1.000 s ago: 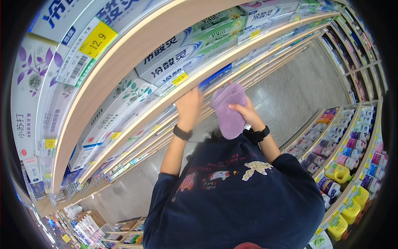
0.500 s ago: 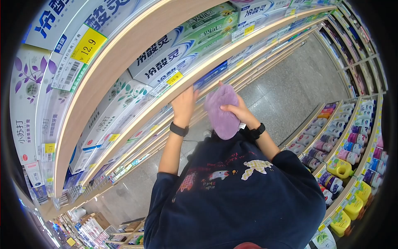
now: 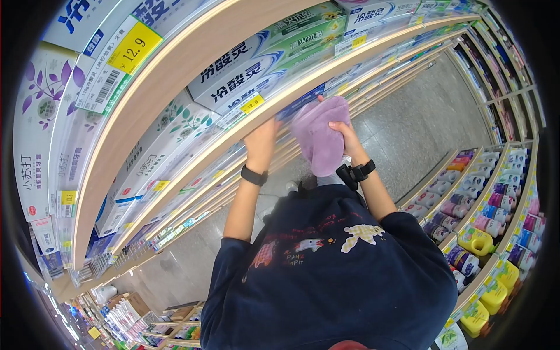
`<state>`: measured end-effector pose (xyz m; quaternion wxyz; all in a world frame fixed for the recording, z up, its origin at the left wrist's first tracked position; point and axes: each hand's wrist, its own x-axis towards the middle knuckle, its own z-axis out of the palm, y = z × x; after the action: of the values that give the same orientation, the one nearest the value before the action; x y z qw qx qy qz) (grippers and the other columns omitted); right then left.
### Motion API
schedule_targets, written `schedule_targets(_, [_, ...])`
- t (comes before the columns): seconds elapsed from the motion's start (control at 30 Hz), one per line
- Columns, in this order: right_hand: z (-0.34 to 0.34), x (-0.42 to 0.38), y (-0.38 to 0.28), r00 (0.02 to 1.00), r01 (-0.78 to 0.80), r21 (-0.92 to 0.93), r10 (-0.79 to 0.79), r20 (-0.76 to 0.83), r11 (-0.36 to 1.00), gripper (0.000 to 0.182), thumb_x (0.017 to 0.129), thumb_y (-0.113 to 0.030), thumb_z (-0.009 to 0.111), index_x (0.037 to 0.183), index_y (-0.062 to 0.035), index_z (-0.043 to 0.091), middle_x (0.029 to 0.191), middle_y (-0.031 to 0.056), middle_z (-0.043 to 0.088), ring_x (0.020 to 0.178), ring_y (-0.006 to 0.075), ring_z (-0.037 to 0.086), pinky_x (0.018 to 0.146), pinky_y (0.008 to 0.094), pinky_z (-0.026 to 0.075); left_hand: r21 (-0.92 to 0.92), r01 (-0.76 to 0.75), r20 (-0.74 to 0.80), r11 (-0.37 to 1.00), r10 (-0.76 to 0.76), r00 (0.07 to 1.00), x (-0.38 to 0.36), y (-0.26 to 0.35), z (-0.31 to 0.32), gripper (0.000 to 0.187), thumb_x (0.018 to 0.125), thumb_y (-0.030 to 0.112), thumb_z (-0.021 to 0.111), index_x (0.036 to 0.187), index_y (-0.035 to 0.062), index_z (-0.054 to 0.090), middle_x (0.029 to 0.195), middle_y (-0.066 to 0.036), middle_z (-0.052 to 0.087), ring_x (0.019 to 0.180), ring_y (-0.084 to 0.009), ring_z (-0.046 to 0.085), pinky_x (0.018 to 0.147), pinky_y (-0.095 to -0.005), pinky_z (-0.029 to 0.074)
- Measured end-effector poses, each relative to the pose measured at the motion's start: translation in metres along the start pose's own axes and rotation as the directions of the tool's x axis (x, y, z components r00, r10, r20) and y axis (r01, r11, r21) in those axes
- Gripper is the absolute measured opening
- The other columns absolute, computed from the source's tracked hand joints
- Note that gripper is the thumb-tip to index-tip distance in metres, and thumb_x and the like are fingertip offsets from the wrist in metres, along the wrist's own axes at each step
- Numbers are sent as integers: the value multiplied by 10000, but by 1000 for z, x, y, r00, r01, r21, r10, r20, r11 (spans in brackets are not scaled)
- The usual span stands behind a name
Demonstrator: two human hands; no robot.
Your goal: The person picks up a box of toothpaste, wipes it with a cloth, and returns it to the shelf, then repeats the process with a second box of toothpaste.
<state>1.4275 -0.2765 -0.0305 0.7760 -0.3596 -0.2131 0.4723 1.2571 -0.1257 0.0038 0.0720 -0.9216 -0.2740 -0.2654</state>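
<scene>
My right hand [image 3: 349,142] grips a soft purple cloth [image 3: 319,133], its thumb pressed on top and the folds hanging toward my chest. To its left, my left hand [image 3: 262,139] reaches in at the shelf edge [image 3: 291,96], its fingers blurred and partly hidden there. Just beyond the fingers lies a blue box [image 3: 300,105] on the shelf below that edge. White toothpaste boxes [image 3: 239,81] with blue lettering are stacked above, behind a yellow price tag [image 3: 252,104].
More toothpaste boxes [image 3: 46,128] fill the shelves at left, with a large price label [image 3: 137,49]. At right, another shelf carries several bottles [image 3: 466,256] and yellow jugs [image 3: 494,294]. Grey floor [image 3: 402,111] runs between the shelves.
The purple cloth and my right hand have moved slightly up and to the right, away from my chest. My left hand stays at the shelf edge. The view has shifted a little.
</scene>
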Motion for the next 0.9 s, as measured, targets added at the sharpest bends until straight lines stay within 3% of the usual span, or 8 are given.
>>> schedule_targets(0.07, [-9, 3, 4, 998, -47, 28, 48, -35, 999, 525, 802, -123, 600, 1296, -30, 445, 1155, 109, 562, 1033, 198, 571, 854, 325, 497, -29, -16, 13, 999, 17, 1000, 1, -3, 0, 535, 729, 233, 726, 1212, 102, 539, 1141, -126, 579, 1035, -313, 553, 859, -417, 446])
schedule_targets(0.33, [-12, 6, 2, 996, -71, 21, 72, -53, 997, 514, 797, -188, 621, 1251, -9, 461, 1109, 121, 582, 1014, 223, 583, 859, 343, 501, 10, -117, -6, 993, 117, 993, 5, -3, -6, 416, 776, 182, 669, 1155, 53, 556, 1070, -138, 594, 1000, -289, 571, 828, -399, 463])
schedule_targets(0.4, [-8, 4, -4, 996, -62, 0, 62, -70, 998, 518, 798, -197, 623, 1249, -3, 460, 1106, 124, 584, 1014, 224, 584, 864, 346, 500, -18, -87, 58, 996, 88, 994, 3, -5, 0, 556, 756, 175, 694, 1256, 39, 495, 1189, -187, 543, 1085, -349, 524, 906, -437, 424])
schedule_targets(0.47, [-4, 2, -11, 983, -139, 1, 138, -124, 990, 516, 795, -184, 630, 1247, 1, 462, 1111, 127, 583, 1008, 225, 587, 868, 343, 496, -19, -93, 38, 996, 94, 995, 2, -5, -1, 563, 753, 181, 698, 1258, 41, 493, 1187, -185, 545, 1084, -349, 524, 905, -436, 424])
schedule_targets(0.73, [6, 9, -23, 988, -27, -132, 7, -151, 991, 509, 785, -141, 645, 1237, 16, 472, 1111, 125, 587, 998, 206, 590, 858, 320, 488, -13, -98, -5, 995, 98, 995, 0, -6, 0, 587, 745, 208, 711, 1268, 66, 488, 1179, -176, 547, 1072, -345, 527, 884, -429, 433])
schedule_targets(0.8, [9, 10, -26, 987, -11, -141, -12, -161, 990, 507, 785, -140, 644, 1235, 18, 474, 1110, 123, 587, 994, 201, 591, 854, 314, 487, -19, -50, 46, 999, 50, 998, 0, -4, -2, 423, 819, 156, 596, 1233, 97, 528, 1165, -136, 572, 1073, -301, 547, 909, -416, 426])
schedule_targets(0.9, [10, 9, -27, 987, -10, -182, -20, -160, 983, 507, 785, -134, 641, 1238, 20, 474, 1113, 124, 587, 981, 194, 594, 842, 307, 489, -35, -113, -7, 993, 112, 994, 0, -9, 1, 554, 751, 186, 696, 1259, 86, 499, 1158, -170, 561, 1049, -342, 544, 860, -430, 447])
